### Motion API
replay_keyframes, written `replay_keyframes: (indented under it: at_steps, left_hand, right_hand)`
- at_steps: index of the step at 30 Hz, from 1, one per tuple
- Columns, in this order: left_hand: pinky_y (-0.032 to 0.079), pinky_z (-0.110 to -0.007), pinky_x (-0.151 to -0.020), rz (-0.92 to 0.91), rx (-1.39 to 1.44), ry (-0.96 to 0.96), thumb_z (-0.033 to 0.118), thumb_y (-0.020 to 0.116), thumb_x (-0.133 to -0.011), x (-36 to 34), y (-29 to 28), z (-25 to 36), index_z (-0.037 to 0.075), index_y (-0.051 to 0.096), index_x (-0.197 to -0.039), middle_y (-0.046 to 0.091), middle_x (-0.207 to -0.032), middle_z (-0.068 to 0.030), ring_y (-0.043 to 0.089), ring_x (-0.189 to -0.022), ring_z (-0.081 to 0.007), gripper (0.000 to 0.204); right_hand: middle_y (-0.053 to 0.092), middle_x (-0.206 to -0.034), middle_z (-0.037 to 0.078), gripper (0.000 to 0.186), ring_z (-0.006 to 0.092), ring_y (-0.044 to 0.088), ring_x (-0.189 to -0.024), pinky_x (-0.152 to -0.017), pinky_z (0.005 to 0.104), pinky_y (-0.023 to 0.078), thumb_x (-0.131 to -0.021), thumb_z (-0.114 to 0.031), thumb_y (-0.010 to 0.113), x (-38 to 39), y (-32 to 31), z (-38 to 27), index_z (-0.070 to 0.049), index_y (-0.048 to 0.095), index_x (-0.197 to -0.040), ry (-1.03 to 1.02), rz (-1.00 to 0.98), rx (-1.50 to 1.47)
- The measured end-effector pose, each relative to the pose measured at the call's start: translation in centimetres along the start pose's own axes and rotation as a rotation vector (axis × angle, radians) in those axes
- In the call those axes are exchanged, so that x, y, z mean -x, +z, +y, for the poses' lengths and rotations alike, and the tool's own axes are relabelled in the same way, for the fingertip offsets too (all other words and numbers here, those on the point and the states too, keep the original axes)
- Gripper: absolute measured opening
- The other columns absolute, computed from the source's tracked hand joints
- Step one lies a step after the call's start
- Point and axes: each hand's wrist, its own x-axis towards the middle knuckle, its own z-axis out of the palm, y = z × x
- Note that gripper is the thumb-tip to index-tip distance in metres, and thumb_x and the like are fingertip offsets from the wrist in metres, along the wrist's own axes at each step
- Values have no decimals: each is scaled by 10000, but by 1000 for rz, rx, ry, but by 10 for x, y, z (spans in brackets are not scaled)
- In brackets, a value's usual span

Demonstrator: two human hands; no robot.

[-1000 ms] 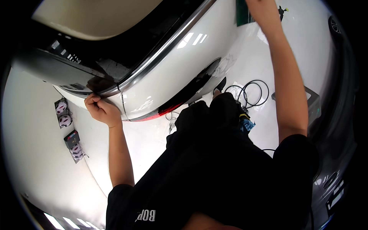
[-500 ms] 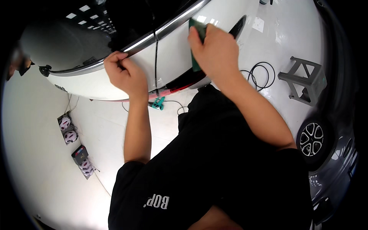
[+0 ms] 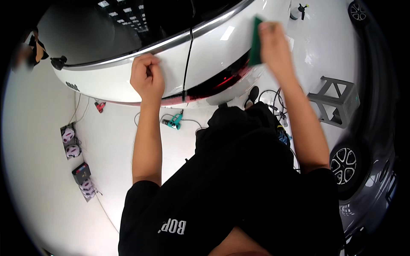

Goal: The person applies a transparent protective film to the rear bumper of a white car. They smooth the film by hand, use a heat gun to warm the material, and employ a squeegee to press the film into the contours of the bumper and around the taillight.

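Note:
The white car [image 3: 222, 42] fills the upper part of the view, with a chrome strip [image 3: 162, 43] below its dark window. My left hand [image 3: 147, 79] rests by this strip, fingers curled into a closed shape; whatever may be inside them is hidden. Over the car's right corner, my right hand [image 3: 274, 49] grips a flat dark-green squeegee [image 3: 256, 42], tilted nearly upright and a little blurred. Below the squeegee lies the red and black tail light [image 3: 220, 83]. A dark panel gap [image 3: 188, 64] runs between my two hands.
A grey step stool [image 3: 339, 102] stands on the floor to the right, with a dark car's wheel [image 3: 344, 165] nearer. Under the white car lie a teal corded heat gun [image 3: 174, 121] and a small red tool [image 3: 100, 106]. Black cables [image 3: 273, 99] coil nearby. A spray bottle [image 3: 298, 12] stands far right.
My right hand has swept right with the squeegee, from beside the panel gap to the car's corner. My left hand has shifted slightly right in the view, which has itself moved.

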Motion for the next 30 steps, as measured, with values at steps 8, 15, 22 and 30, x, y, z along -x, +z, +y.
replay_keyframes:
  at_steps: [8, 15, 22, 30]
  left_hand:
    - [420, -218, -544, 53, 5, 6, -144, 572, -854, -2, 8, 1, 10, 649, -815, 675, -888, -77, 565, -657, -106, 176]
    - [486, -225, -670, 43, 419, -214, -143, 548, -904, 0, -9, -9, -7, 651, -888, 683, -975, -93, 600, -764, -113, 172]
    - [459, -240, -680, 49, 493, -149, -111, 581, -937, 4, -13, -17, -19, 641, -905, 678, -1021, -123, 584, -775, -120, 115]
    - [498, -245, -711, 75, 481, -201, -90, 587, -952, 9, -11, -18, -13, 645, -899, 682, -1018, -110, 597, -790, -125, 110]
  right_hand:
    - [596, -938, 54, 161, 239, 665, -754, -591, 376, 537, -906, -192, 618, 72, 62, -59, -97, 601, -1035, -485, 128, 342]
    - [604, -1036, 76, 261, 192, 645, -831, -653, 310, 548, -812, -145, 646, 172, 98, -125, -82, 631, -1065, -757, -300, 60]
    - [638, -983, 162, 160, 403, 659, -799, -656, 485, 536, -1007, -198, 583, 61, 26, -55, -57, 608, -1079, -270, 157, 297]
    - [583, -954, 60, 276, 174, 642, -813, -573, 317, 481, -794, -138, 615, 204, 107, -126, -61, 618, -1059, -885, -195, 195]
